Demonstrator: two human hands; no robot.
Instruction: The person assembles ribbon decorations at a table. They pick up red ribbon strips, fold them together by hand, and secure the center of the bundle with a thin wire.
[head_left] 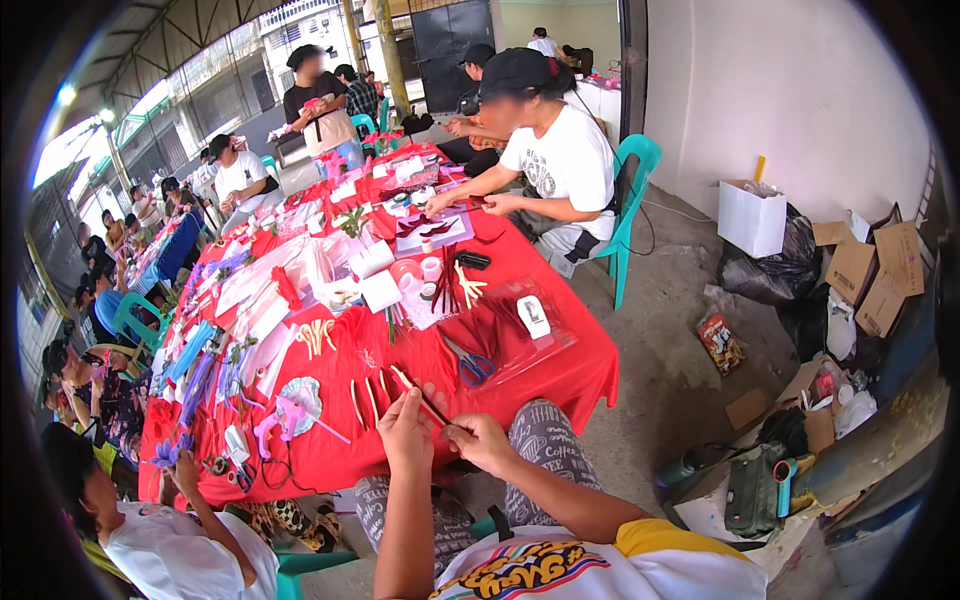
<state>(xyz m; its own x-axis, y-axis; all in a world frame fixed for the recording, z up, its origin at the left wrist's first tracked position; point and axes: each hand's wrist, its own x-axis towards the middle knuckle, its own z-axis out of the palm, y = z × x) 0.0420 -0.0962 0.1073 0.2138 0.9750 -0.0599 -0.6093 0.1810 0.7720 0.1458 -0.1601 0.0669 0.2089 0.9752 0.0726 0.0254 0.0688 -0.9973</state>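
A thin dark red strip [428,406] with a cream upper end is stretched between my two hands, close to the table's near edge. My left hand [405,432] closes around its upper part, fingers pinched. Its lower end is pinched by my right hand [480,443]. Just beyond my left hand, several slim cream and dark strips [374,400] lie side by side on the red tablecloth [345,455]. Scissors with blue handles [474,368] rest ahead of my right hand. What material the strip is made of, I cannot tell.
A pink glue gun [290,412] lies left of my hands. Further in are cream strips [315,337], a white roll [372,260] and a white plastic device [533,316]. One co-worker [560,150] sits across at the right, another [180,540] at my left. Boxes [875,275] crowd the right-hand floor.
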